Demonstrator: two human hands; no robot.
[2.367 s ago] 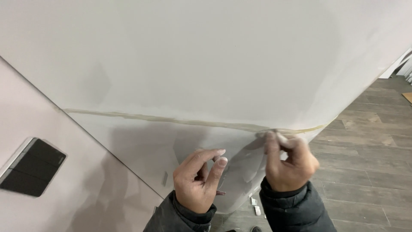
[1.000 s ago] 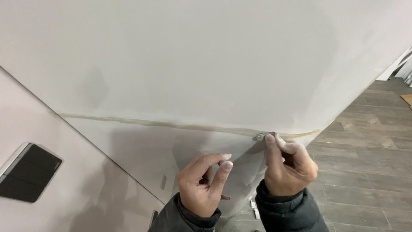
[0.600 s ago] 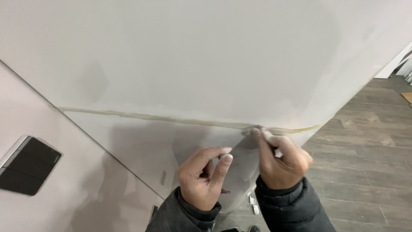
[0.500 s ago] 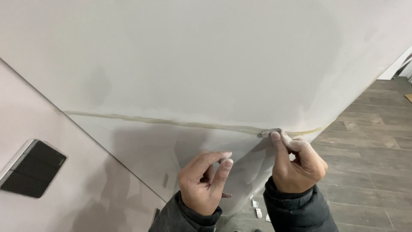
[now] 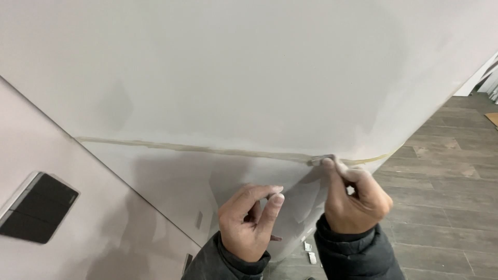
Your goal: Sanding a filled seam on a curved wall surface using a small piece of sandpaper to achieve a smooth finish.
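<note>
- Right hand (image 5: pixel 357 199): fingers pinched narrow on a small grey scrap (image 5: pixel 322 159), pressed against the wall (image 5: pixel 249 72) at the right end of the seam (image 5: pixel 207 150).
- Seam: a thin yellowish line running left to right across the white wall, ending near the wall's right edge.
- Left hand (image 5: pixel 249 218): held just left of the right hand and lower, below the seam. Fingers curled, thumb and forefinger narrowly apart. Whether it holds anything cannot be told.
- Dark sleeves cover both wrists.
- Black switch plate (image 5: pixel 36 213): on the side wall, far left.
- Wood floor (image 5: pixel 446 197): to the right.
</note>
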